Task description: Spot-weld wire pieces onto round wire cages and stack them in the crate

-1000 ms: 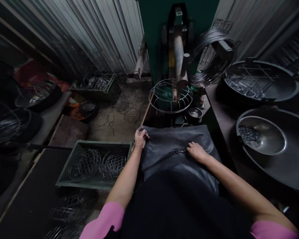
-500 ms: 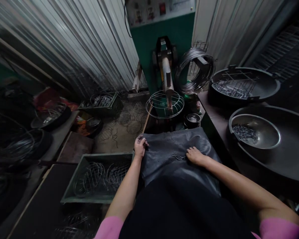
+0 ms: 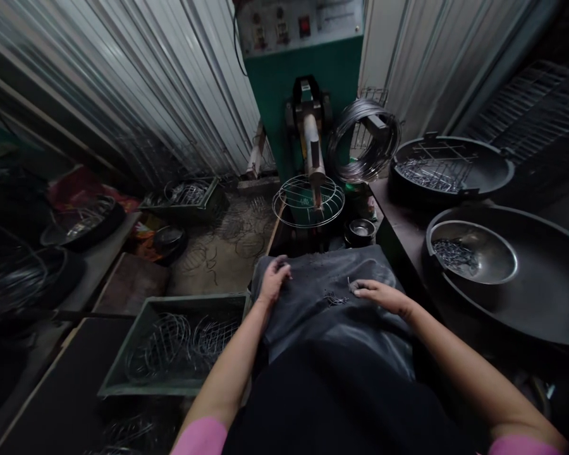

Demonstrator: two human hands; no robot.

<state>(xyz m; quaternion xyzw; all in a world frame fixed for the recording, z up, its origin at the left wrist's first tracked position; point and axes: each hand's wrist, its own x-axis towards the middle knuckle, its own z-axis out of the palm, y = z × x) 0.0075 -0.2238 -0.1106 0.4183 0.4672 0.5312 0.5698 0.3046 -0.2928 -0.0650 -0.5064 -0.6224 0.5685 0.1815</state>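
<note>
My right hand (image 3: 379,295) is closed in a pinch on a short wire piece (image 3: 348,282), which sticks up from the fingertips. Just left of it, a small heap of short bent wires (image 3: 336,298) lies on the dark leather-like apron (image 3: 308,322) across my lap. My left hand (image 3: 275,279) hovers over the apron's left edge with fingers curled together; whatever is between them is too small to make out. Beyond both hands, a round wire rack (image 3: 289,221) sits under the electrode arm (image 3: 313,139) of a green machine (image 3: 270,88).
On the left stands a green crate (image 3: 146,309) of round wire racks. To the right are a wide pan (image 3: 540,303) holding a metal bowl (image 3: 505,268) of short wires, and another pan (image 3: 500,170) with wire pieces. A wire coil (image 3: 336,155) hangs beside the machine.
My right hand has lifted off the apron, now pinching a short wire piece. My left hand has shifted slightly inward over the apron. The whole view has moved a little.
</note>
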